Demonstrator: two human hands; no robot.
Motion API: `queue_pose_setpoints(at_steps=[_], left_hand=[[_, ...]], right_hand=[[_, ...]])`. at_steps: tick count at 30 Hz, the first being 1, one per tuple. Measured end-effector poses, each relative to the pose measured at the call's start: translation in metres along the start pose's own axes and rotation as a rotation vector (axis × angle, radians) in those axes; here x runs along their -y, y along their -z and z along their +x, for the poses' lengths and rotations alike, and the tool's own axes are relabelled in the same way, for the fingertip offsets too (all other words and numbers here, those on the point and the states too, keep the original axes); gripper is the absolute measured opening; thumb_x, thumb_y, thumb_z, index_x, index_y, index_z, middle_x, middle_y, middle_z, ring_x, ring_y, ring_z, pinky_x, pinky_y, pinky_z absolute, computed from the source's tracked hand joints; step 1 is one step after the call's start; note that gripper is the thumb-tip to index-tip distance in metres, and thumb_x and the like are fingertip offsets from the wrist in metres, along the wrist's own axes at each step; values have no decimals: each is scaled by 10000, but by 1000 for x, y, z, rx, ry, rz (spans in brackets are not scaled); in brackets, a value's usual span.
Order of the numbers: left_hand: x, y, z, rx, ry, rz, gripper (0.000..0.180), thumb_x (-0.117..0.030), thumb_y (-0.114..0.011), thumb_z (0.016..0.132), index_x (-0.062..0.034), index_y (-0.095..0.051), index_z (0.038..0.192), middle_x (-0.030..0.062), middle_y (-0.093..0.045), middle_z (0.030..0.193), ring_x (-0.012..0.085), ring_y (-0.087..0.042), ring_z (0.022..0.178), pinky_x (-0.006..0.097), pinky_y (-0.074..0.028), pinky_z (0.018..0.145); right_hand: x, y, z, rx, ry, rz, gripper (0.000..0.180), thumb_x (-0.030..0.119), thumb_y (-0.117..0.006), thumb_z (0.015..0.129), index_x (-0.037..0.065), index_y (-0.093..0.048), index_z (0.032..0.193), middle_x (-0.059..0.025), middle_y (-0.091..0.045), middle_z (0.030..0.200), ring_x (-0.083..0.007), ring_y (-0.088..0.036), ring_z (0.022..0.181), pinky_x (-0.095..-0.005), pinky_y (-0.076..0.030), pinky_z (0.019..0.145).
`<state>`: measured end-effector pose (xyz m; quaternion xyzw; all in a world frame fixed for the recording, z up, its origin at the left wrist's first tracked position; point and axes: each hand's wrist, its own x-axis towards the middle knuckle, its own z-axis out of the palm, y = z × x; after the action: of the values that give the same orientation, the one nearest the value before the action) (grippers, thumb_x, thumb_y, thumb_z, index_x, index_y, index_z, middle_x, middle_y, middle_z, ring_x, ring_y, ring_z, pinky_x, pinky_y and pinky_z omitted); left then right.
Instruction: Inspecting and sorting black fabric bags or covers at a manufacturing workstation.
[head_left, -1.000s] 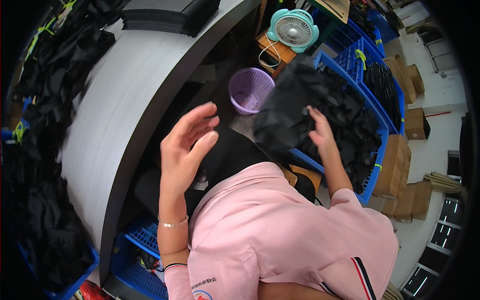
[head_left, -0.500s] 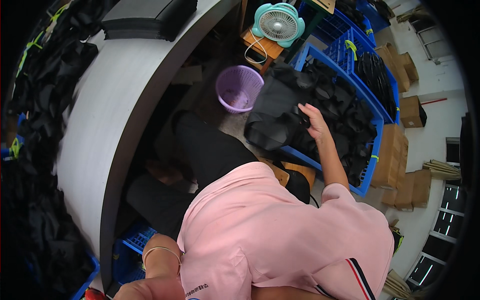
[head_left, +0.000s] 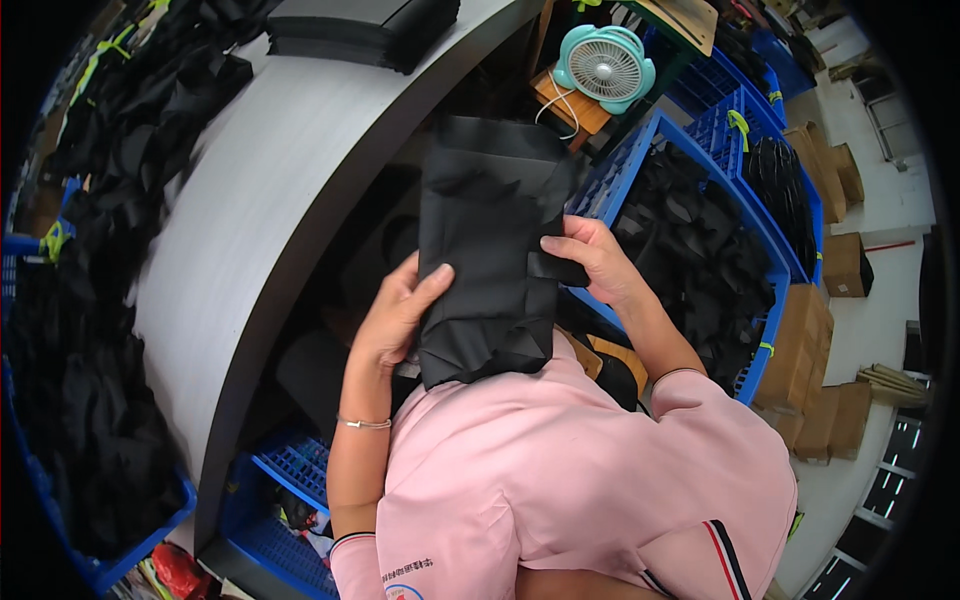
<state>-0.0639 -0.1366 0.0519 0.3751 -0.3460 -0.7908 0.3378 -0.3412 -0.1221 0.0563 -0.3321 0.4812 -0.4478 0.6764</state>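
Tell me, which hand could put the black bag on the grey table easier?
Probably the left hand. It holds the left edge of the black bag, the side toward the grey table. The right hand grips the bag's right edge, over by the blue crate, so it would have to reach across.

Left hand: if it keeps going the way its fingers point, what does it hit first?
The left hand points up and to the right, its fingertips already on the flat black fabric bag held upright. It would press into that bag first; the right hand grips the far edge. Depth is uncertain.
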Motion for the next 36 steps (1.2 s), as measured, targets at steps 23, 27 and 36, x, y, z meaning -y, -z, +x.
queue_pose_setpoints(at_steps=[23,27,36], left_hand=[[39,7,-14,80,163,-324,319,-286,-631,996,-19,-652,1169,49,-715,1076,90,-684,931,237,-552,814],[43,13,-19,27,102,-97,335,-278,-633,995,1,-642,1180,30,-709,1058,78,-659,937,233,-526,815],[26,1,-22,-112,-61,-147,468,-239,-677,965,12,-549,1339,70,-642,1275,134,-598,1127,247,-447,986]], right_hand=[[-30,20,5,280,54,710,731,559,-520,980,36,-389,1475,-142,-548,1420,-263,-601,1206,-356,-465,1033],[-35,5,-5,71,23,60,813,432,-657,929,75,-282,1556,-79,-473,1473,-164,-545,1234,-282,-412,1033],[-25,-40,23,-115,316,-500,749,511,-581,970,-30,-426,1465,-217,-462,1467,-322,-424,1373,-374,-280,1155]])
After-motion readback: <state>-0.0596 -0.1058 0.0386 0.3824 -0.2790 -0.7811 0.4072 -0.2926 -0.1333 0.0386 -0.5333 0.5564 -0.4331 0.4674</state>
